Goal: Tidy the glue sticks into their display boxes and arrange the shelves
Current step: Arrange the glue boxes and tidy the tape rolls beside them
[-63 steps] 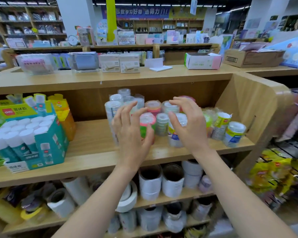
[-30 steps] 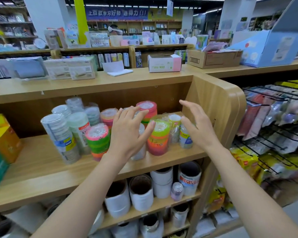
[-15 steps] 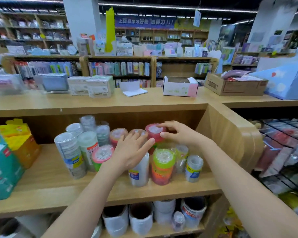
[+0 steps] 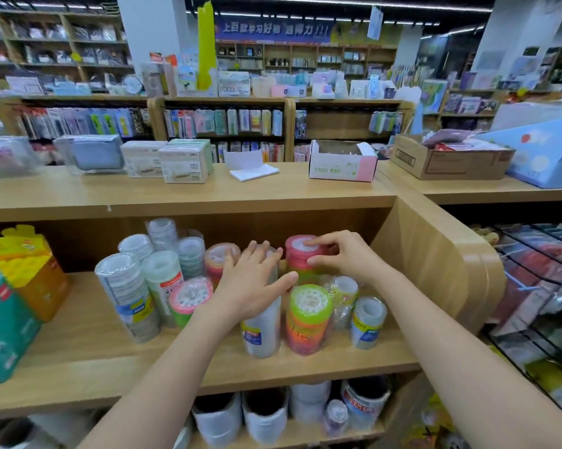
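Shelf arranging: right hand (image 4: 347, 258) is pinching pink plastic-wrapped tape cylinder (image 4: 298, 264), one o'clock of flat-fingered left hand (image 4: 253, 286); next, seat it upright.

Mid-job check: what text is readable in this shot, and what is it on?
"上百款学习好物 选得力!!!": blue banner hanging at the back.
Green print on the pink-and-white box: upside down, not readable.
Labels on the pink tape stack and the clear tape stack: too blurred.
Print on the white boxes: too small.
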The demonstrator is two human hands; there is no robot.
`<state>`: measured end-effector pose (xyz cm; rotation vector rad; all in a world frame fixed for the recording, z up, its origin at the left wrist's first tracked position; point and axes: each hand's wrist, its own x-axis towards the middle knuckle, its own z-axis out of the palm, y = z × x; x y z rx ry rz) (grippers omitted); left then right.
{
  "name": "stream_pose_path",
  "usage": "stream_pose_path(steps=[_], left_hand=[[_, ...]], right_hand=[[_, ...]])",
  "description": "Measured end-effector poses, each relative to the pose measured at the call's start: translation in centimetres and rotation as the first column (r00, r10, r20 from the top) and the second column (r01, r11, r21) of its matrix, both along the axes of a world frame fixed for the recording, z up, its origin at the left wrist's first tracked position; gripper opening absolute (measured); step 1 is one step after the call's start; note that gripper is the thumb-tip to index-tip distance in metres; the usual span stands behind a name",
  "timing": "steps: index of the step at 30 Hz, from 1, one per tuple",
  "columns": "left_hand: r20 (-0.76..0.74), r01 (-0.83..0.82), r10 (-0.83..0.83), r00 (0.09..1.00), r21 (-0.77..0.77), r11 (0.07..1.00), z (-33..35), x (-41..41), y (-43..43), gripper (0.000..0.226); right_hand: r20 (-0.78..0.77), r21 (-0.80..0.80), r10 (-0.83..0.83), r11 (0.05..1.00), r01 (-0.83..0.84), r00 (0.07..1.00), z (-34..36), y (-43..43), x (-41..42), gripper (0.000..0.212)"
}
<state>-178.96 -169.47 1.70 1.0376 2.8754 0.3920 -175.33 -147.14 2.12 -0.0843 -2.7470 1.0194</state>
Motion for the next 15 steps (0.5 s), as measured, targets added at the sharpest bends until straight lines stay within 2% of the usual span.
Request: stream_pose_path(steps=[7,12,15], left_hand=[[-0.027,0.091,-0.091,0.996,-0.002,0.996,0.3,-0.2,0.9,0.073],[0.006,0.171,-0.171,0.985,-0.002,0.985,0.9,0.2,1.1,0.087],[0.012,0.187,-0.187,0.982,-0.029,0.982,0.9,0.0,1.2,0.088]], right_hand=[[-0.083,0.006,-0.311,0.95,0.313,0.947,-1.2,2.2,2.5,0.044],[-0.023,0.046,-0.295,0.954,0.296,0.955,-1.3,2.4,3.0,0.041],[-0.059,0.024,-0.251,0.967,0.252,0.966,-0.7,1.8,2.9,0.04]])
